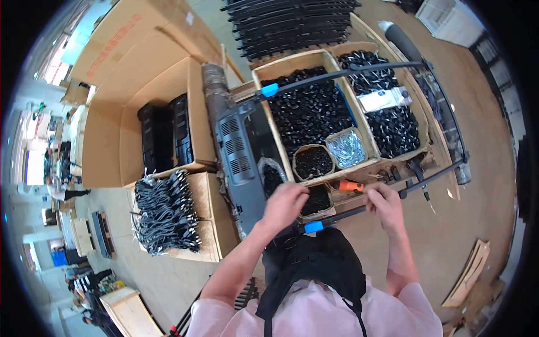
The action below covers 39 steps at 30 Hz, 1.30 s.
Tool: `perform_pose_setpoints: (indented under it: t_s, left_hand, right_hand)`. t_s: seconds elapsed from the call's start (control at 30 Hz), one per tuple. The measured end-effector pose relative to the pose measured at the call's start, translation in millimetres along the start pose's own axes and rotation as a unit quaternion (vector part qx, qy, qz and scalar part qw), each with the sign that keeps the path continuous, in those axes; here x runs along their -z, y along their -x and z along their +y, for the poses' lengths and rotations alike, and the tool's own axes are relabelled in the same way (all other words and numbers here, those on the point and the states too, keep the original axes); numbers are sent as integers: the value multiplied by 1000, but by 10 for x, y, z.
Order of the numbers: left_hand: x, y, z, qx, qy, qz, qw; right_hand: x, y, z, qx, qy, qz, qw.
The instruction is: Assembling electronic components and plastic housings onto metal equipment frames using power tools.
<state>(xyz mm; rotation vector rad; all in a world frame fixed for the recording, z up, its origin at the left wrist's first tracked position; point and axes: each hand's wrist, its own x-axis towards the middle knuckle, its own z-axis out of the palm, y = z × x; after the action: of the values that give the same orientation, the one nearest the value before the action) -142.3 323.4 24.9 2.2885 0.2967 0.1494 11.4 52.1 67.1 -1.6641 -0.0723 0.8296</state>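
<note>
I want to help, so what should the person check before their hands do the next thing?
1. Left hand at small tub of black parts: ok.
2. Right hand pinching something small: cannot tell what.
3. Black rod with blue clip lies under both hands: ok.
4. Orange tool within reach: ok.
5. Tub of silver screws filled: ok.
</note>
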Motion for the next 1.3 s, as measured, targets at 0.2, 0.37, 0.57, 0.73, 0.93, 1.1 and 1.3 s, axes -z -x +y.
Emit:
perform_pose_setpoints:
  t_s: [0.2, 0.37, 0.57, 0.73, 0.93, 1.1, 1.3]
  left_hand:
    - [-1359, -434, -670, -96, -257, -433, 859]
    - [-1660, -409, -900, -179, -300, -470, 811]
    - [-1702, -426, -1006, -210, -286, -493, 795]
    - [-1655, -280, -1130, -239, -257, -452, 820]
    - [-1716, -460, -1194, -196, -231, -493, 816]
    - [-1754, -539, -1388, -38, -134, -476, 868]
    - [-1954, -540, -1366, 157, -61, -428, 888]
  right_hand:
    - [388, 605, 889, -92, -59, 57, 992]
    - [201, 244, 1939, -214, -142, 108, 960]
    - [-440, -960, 2427, -228, -336, 174, 897]
    - [-696, -1572, 2448, -271, -373, 313, 830]
    - [-758, -1539, 2481, -228, -348, 380, 826]
    - [-228, -1210, 2419, -177, -454, 238, 840]
    - [267, -612, 2352, -164, -573, 111, 795]
